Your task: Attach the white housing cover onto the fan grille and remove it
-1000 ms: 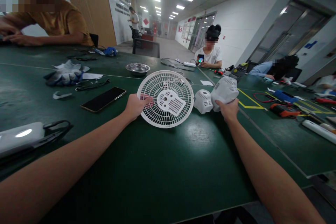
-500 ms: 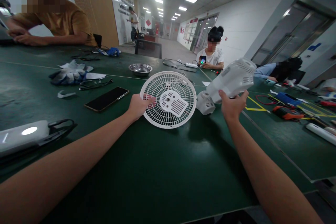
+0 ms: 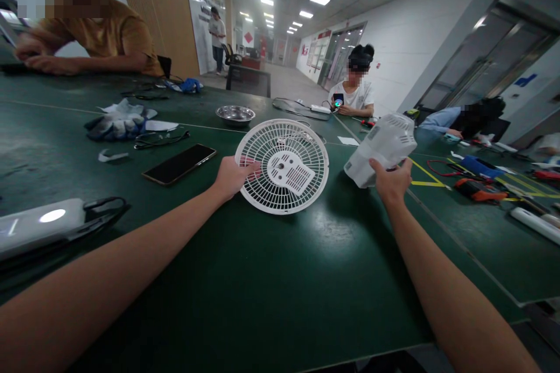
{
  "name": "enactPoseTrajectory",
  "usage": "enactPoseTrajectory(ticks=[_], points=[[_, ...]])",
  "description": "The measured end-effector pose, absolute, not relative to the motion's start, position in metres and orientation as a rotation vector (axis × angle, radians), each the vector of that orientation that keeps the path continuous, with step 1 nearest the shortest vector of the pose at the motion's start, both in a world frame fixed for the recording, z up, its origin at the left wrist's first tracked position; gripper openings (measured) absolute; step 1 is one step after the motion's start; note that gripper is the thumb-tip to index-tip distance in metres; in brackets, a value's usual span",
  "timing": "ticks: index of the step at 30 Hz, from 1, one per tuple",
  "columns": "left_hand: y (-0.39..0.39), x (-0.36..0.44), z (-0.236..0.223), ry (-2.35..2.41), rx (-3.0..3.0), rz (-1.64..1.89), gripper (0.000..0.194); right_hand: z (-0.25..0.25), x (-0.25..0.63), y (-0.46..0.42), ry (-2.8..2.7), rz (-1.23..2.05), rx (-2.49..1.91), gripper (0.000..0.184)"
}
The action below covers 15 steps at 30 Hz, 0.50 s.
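Observation:
A round white fan grille point(image 3: 289, 171) stands tilted toward me in the middle, with a slotted plate at its hub. My left hand point(image 3: 231, 176) is closed on its left rim, fingers showing through the bars. To the right, my right hand point(image 3: 392, 179) grips a white plastic housing point(image 3: 381, 143) with vent slots at its upper end. The housing leans over the green table point(image 3: 262, 285), apart from the grille. Whether its lower end touches the table I cannot tell.
On the left lie a black phone point(image 3: 179, 164), gloves point(image 3: 117, 120) and a white device with a strap point(image 3: 44, 227). A metal bowl point(image 3: 235, 115) sits behind the grille. To the right is an orange-black tool point(image 3: 480, 190). Several people are around the room.
My right hand has lowered the housing slightly, and its lower end has swung down. A smaller vented white part seen beside the grille is no longer visible. The grille has barely moved.

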<state>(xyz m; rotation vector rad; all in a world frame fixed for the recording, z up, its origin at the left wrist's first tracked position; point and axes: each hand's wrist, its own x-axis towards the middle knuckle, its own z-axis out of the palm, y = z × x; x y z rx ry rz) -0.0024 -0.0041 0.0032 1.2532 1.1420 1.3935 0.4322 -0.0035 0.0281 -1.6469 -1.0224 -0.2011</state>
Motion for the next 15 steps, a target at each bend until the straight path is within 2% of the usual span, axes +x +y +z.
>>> enactPoseTrajectory(ticks=[7, 11, 15], points=[[0.001, -0.007, -0.004, 1.115, 1.308, 1.381, 0.014, 0.018, 0.470, 0.000, -1.030, -0.128, -1.637, 0.084], [0.002, -0.008, -0.006, 1.139, 1.335, 1.375, 0.014, 0.023, 0.470, 0.003, -1.028, -0.230, -1.522, 0.090], [0.001, -0.006, -0.004, 1.164, 1.326, 1.387, 0.013, 0.028, 0.470, 0.005, -1.043, -0.275, -1.444, 0.078]])
